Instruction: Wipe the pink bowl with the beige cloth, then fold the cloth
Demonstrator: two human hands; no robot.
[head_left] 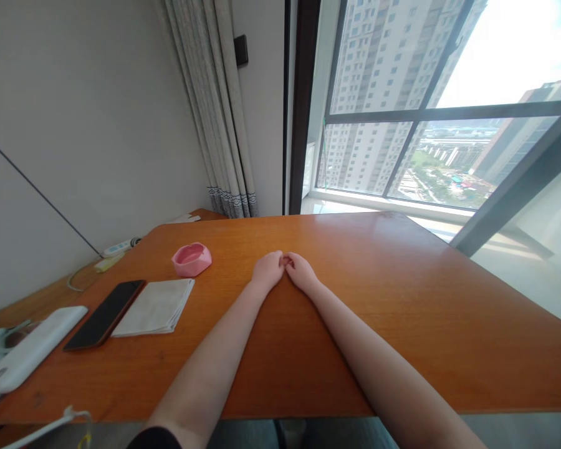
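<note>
My left hand (268,270) rests on the orange-brown wooden table (402,293) with its fingers curled in. My right hand (300,272) lies beside it, closed in the same way, and the two meet at the fingers. No object shows in either one. Left of my hands sits a pink, angular-rimmed bowl (191,260). A folded pale cloth (155,307) lies flat nearer to me, with a dark phone (105,315) alongside its left edge.
A white oblong device (33,349) lies at the left edge. Behind it, a power strip (118,248) with cables runs along the wall. A white cable (47,430) crosses the front left corner. A curtain (219,112) and large window (416,118) stand beyond the table.
</note>
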